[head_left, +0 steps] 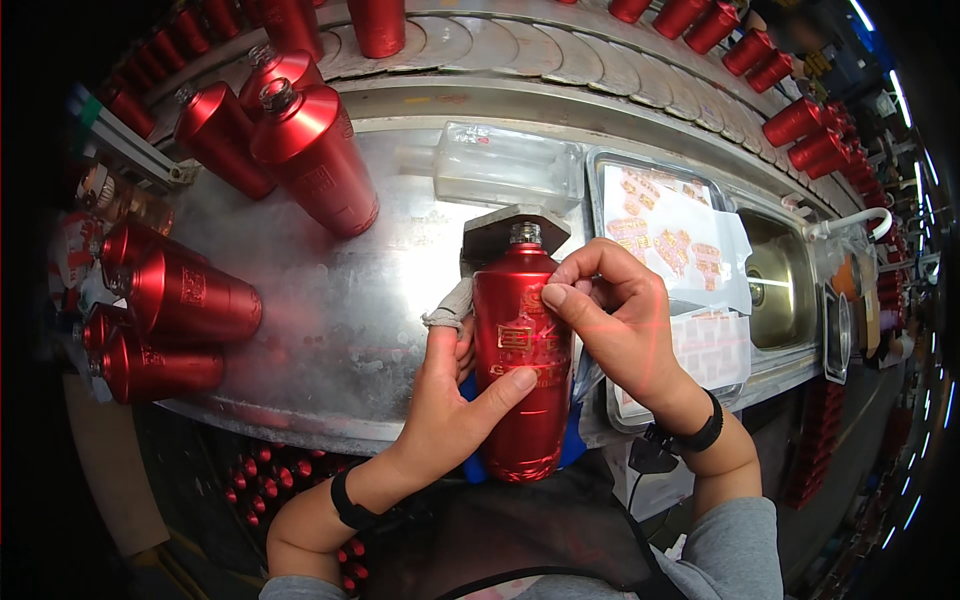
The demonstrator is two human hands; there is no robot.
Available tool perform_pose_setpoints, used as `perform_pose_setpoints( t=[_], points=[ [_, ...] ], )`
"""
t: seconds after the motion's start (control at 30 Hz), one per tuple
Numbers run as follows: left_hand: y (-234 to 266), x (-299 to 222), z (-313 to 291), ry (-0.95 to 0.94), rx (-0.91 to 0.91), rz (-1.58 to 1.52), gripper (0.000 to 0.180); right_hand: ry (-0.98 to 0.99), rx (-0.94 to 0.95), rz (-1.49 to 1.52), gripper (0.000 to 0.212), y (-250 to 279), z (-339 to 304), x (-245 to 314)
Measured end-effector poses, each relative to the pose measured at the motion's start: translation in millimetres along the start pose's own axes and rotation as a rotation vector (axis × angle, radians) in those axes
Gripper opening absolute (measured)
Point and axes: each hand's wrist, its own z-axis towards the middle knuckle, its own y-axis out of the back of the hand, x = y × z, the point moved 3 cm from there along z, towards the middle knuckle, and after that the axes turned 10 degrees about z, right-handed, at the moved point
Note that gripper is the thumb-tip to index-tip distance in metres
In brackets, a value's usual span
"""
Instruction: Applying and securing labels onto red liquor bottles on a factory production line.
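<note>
A glossy red glass bottle (pixel 524 430) with gold markings and a clear, uncapped neck stands slightly tilted in front of me. My left hand (pixel 450 395) is closed round its left side, the thumb across the front; a grey cloth cover (pixel 452 306) wraps one fingertip. At the bottle's upper right front, my right hand (pixel 612 315) pinches thumb and forefinger at the edge of a small pinkish-gold sticker (pixel 531 299) lying against the glass. The right hand's other fingers are curled. Behind the bottle's neck is a dark angled metal rest (pixel 490 235).
Red bottles (pixel 315 165) stand at the left, with more lying-looking ones (pixel 195 300) nearer. A clear rectangular container (pixel 510 165) lies behind. Right are a tray (pixel 597 185) with sticker sheets (pixel 665 235), a second sheet (pixel 700 360), and a sink (pixel 775 275). A plated conveyor (pixel 510 50) runs along the back.
</note>
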Motion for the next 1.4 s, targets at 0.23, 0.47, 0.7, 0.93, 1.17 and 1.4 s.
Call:
perform_pose_setpoints(
  t=[0.23, 0.47, 0.7, 0.93, 1.17, 1.4],
  points=[
    [4, 6, -2, 0.026, 0.003, -0.009, 0.068, 0.001, -0.008, -0.016, 0.009, -2, 1, 3],
    [4, -8, 5, -0.029, 0.010, 0.007, 0.077, -0.039, 0.003, 0.027, 0.012, -2, 0, 3],
    [2, -10, 21, 0.036, -0.034, -0.001, 0.078, -0.125, -0.058, 0.179, 0.027, 0, -9, -6],
    [3, -8, 21, 0.043, -0.037, -0.050, 0.073, -0.102, -0.032, 0.157, 0.034, -1, -8, -8],
    [7, -11, 27, 0.042, -0.026, -0.089, 0.068, -0.101, -0.037, 0.188, 0.032, 0, -6, -11],
    [2, -23, 42, 0.051, -0.039, 0.000, 0.057, -0.059, -0.033, 0.066, 0.023, 2, 1, -12]
  ],
)
